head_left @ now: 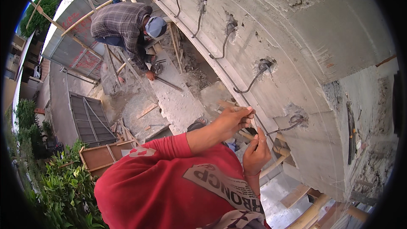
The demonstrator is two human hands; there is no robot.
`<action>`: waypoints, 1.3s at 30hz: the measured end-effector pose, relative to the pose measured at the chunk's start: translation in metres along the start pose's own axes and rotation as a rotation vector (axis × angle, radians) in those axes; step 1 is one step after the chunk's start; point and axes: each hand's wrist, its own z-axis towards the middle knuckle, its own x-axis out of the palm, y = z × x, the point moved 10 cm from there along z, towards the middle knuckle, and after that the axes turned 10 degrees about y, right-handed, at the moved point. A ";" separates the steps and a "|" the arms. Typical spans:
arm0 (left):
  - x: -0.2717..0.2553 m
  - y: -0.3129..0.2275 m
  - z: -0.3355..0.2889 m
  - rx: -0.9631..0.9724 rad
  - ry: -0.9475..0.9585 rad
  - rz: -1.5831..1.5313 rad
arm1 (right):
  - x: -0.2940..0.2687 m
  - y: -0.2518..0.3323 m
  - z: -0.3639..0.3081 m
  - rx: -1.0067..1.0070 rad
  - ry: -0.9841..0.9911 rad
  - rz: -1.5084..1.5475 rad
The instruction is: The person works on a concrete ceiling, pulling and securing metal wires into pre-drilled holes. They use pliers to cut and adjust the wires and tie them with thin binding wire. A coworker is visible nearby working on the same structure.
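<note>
My left hand (236, 121) is closed in a pinch in front of the grey concrete wall (275, 97). Just below and to its right, my right hand (257, 152) is raised with its fingers bent together and the index finger pointing up. A thin, pale strip or strand seems to run between the two sets of fingertips, too fine to identify. Right behind them passes a long dark rod (227, 76) along the wall's ledge. Bent dark steel bars (258, 76) stick out of rough holes in the wall, the nearest bent bar (292, 123) beside my right hand.
A fine line (292, 53) is stretched along the wall. Below left, a person in a plaid shirt and cap (123, 23) bends over a concrete beam (176, 101), one hand near a metal bar (168, 84). Bamboo poles (311, 212) lie below right; leafy bushes (63, 186) grow lower left.
</note>
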 end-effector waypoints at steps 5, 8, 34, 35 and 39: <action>-0.016 -0.031 0.022 -0.013 0.050 0.098 | 0.014 0.011 0.019 -0.029 -0.113 -0.016; -0.023 -0.050 0.026 0.018 0.052 0.233 | 0.023 0.020 0.029 0.007 -0.075 -0.066; 0.060 -0.166 0.054 1.024 -0.156 1.377 | -0.055 0.025 0.099 0.111 -0.371 -0.160; 0.062 -0.167 0.056 1.034 -0.172 1.414 | -0.056 0.027 0.104 0.106 -0.368 -0.201; 0.069 -0.172 0.062 1.048 -0.226 1.528 | -0.063 0.033 0.123 0.087 -0.395 -0.264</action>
